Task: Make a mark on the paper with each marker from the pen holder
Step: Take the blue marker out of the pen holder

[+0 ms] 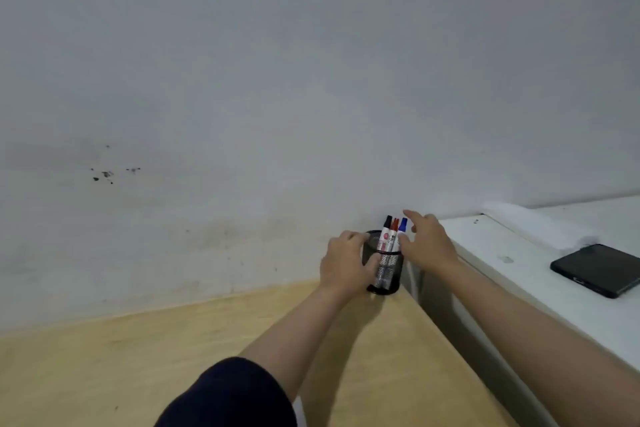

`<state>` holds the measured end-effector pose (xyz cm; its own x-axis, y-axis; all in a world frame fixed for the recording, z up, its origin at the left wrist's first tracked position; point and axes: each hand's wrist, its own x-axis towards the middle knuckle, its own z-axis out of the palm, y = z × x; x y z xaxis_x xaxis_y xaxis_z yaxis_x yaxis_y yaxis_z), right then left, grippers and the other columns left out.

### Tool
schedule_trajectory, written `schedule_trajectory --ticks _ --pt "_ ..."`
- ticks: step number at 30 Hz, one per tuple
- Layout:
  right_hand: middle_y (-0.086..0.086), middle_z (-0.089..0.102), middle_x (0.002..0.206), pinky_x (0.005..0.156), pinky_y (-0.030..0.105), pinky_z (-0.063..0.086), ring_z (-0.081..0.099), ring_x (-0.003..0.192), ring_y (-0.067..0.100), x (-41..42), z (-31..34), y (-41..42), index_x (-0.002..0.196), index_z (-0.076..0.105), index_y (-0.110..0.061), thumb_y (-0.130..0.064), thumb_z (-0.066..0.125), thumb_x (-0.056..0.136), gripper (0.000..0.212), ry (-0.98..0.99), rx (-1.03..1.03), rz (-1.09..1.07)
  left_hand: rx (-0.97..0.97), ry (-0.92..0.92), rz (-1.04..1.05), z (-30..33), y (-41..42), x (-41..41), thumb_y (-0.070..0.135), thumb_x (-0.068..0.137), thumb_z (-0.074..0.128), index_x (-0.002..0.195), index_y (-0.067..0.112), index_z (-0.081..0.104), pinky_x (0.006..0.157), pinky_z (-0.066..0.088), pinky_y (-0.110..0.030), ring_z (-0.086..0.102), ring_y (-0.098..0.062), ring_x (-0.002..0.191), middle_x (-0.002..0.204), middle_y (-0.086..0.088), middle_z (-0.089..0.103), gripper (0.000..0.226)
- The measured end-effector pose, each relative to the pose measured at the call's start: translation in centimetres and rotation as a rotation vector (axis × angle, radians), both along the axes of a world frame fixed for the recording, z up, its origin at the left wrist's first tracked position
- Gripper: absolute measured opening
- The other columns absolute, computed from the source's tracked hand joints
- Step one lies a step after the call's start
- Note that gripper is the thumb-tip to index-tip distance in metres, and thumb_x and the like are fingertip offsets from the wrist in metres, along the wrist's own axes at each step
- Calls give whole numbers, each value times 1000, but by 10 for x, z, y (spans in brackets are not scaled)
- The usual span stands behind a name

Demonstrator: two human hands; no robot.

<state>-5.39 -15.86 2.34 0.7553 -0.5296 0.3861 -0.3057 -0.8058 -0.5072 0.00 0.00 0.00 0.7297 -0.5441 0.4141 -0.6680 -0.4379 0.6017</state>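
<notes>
Steadying the black mesh pen holder (388, 270) just right of the frame's centre, your left hand (344, 263) wraps its side, while your right hand (427, 243) hovers open beside the blue marker (402, 225), gripping nothing. Black marker (387, 222) and red marker (394, 225) stand alongside. No paper shows. Pull sideways and the light holder may tip near the tabletop (138, 364) corner, spilling markers.

A light wooden table (104, 374) carries a black mesh pen holder (391, 274) at its far corner. Beside it, a white counter (519, 274) holds a dark phone (599, 269).
</notes>
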Motion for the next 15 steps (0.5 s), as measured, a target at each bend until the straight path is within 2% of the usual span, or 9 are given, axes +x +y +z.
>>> schedule_trajectory --ticks 5,10,13,15 --pt "15 54 114 79 40 52 58 100 30 18 -5 -7 126 51 -10 -24 58 86 43 -28 -48 -18 1 -25 73 -9 -21 12 42 85 55 106 18 66 80 48 -38 50 -24 109 116 0 63 34" --pt "6 56 77 53 29 39 55 69 23 18 -2 -9 93 51 -10 -19 60 84 15 -201 16 18 -66 -29 134 -11 -28 12 44 83 59 96 17 69 75 47 -35 54 -20 103 108 2 65 31" --pt "2 54 66 53 30 41 53 60 19 9 5 -5 92 53 -10 -14 58 83 12 -225 6 67 -32 -14 136 -7 -27 7 42 84 57 99 16 66 77 48 -36 52 -21 107 112 0 63 31" --pt "-1 51 68 55 25 39 49 61 12 -2 12 1 93 57 -10 -13 58 83 10 -278 -53 85 -22 15 127 -2 -25 1 40 85 56 101 14 63 80 48 -37 51 -22 108 113 -3 60 31"
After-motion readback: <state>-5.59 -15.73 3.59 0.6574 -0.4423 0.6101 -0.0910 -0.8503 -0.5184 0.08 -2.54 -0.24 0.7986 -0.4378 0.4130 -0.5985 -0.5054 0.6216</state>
